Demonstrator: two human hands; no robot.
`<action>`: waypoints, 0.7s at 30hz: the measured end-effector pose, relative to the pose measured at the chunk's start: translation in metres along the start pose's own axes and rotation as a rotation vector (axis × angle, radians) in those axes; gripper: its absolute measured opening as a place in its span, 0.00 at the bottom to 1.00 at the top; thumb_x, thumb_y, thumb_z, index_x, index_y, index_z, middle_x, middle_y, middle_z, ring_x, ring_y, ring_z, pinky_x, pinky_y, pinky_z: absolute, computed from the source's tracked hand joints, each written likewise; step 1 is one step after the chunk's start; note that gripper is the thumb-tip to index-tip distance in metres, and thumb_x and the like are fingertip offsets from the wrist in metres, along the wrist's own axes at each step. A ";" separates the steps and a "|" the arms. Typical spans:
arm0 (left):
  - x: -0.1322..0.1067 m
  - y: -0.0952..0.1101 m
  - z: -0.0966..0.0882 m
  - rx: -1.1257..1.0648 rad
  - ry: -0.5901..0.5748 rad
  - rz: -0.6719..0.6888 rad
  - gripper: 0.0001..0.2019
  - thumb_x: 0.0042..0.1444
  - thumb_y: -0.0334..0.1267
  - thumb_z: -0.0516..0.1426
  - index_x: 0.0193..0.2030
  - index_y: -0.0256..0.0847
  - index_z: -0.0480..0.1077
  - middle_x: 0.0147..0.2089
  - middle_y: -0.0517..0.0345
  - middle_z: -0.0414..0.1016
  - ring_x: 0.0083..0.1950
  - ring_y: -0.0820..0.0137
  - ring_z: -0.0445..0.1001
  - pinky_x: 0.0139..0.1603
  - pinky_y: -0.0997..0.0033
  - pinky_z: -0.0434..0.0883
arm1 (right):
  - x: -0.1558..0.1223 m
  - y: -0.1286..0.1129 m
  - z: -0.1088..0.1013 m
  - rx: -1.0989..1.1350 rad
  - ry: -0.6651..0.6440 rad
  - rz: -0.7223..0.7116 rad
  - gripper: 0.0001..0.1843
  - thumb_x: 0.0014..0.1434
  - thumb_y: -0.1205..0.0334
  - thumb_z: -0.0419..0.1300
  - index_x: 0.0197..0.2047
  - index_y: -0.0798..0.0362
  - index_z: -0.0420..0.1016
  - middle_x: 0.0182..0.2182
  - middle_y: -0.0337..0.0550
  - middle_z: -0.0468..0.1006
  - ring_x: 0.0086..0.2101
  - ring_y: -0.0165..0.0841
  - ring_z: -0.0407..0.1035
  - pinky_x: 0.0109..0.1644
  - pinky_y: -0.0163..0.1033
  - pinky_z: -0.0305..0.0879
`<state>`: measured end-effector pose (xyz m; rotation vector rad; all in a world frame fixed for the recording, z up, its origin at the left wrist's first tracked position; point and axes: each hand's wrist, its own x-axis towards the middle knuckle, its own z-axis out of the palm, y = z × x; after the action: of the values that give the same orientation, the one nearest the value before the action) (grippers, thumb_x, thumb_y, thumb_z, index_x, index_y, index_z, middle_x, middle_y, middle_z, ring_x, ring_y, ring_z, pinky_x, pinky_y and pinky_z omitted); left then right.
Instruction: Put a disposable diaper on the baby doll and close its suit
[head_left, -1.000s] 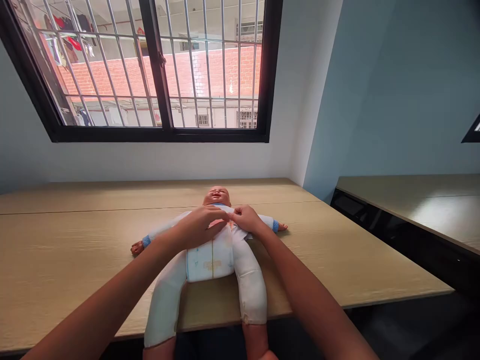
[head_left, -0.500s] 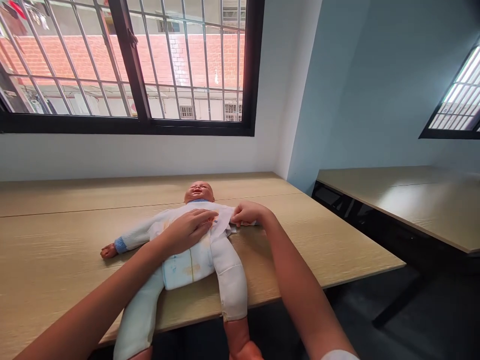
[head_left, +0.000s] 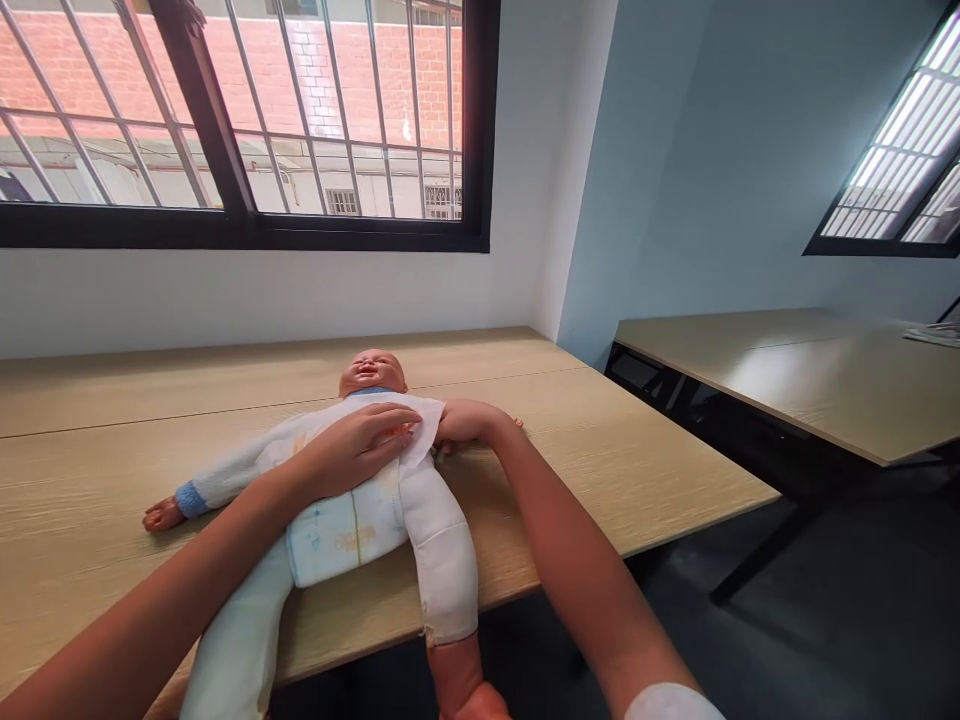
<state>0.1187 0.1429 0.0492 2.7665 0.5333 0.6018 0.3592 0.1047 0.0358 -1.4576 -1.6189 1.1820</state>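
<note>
Across the wooden table (head_left: 622,460), a doll (head_left: 319,418) is laid face up, its lower legs extended past the near edge. Its hips are wrapped in a printed diaper (head_left: 337,535). The belly is covered by the left hand (head_left: 360,452), its fingers extended and held together. Beside a white flap (head_left: 427,432), the right hand (head_left: 466,424) is bent, its fingers curled; whether anything is pinched cannot be told.
</note>
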 end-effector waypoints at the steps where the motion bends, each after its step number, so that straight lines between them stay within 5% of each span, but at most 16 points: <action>1: 0.004 0.000 0.000 -0.008 -0.020 0.020 0.21 0.73 0.50 0.54 0.62 0.46 0.81 0.65 0.50 0.80 0.65 0.52 0.76 0.68 0.57 0.71 | 0.000 0.000 -0.002 -0.053 -0.078 0.030 0.03 0.48 0.68 0.65 0.30 0.55 0.77 0.21 0.36 0.75 0.24 0.28 0.65 0.27 0.33 0.57; 6: 0.020 0.003 0.000 0.044 -0.162 0.124 0.21 0.75 0.49 0.51 0.57 0.48 0.84 0.60 0.54 0.84 0.60 0.56 0.80 0.65 0.61 0.73 | 0.004 0.003 -0.012 0.005 -0.204 0.065 0.04 0.45 0.70 0.59 0.28 0.53 0.70 0.18 0.34 0.68 0.21 0.25 0.59 0.23 0.29 0.56; 11: 0.022 0.005 0.000 0.107 -0.235 0.162 0.22 0.77 0.48 0.48 0.62 0.50 0.81 0.66 0.58 0.81 0.64 0.59 0.78 0.69 0.62 0.71 | 0.008 0.015 -0.013 0.218 -0.256 0.076 0.10 0.43 0.73 0.60 0.31 0.54 0.69 0.20 0.33 0.68 0.21 0.23 0.60 0.21 0.24 0.53; 16: 0.020 0.004 0.003 0.153 -0.274 0.208 0.23 0.79 0.47 0.45 0.65 0.50 0.79 0.70 0.59 0.77 0.70 0.60 0.74 0.74 0.60 0.64 | 0.009 0.020 -0.013 0.389 -0.359 0.103 0.09 0.49 0.73 0.61 0.32 0.53 0.65 0.19 0.28 0.62 0.17 0.19 0.50 0.18 0.21 0.43; 21: 0.020 0.004 0.007 0.211 -0.353 0.217 0.23 0.79 0.45 0.45 0.63 0.48 0.80 0.67 0.58 0.80 0.68 0.59 0.75 0.72 0.59 0.64 | 0.000 0.010 -0.016 0.229 -0.256 0.206 0.09 0.52 0.73 0.64 0.36 0.54 0.71 0.22 0.33 0.72 0.19 0.22 0.65 0.19 0.22 0.53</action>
<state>0.1402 0.1459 0.0517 3.0583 0.2309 0.0911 0.3776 0.1074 0.0326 -1.3935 -1.4603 1.6713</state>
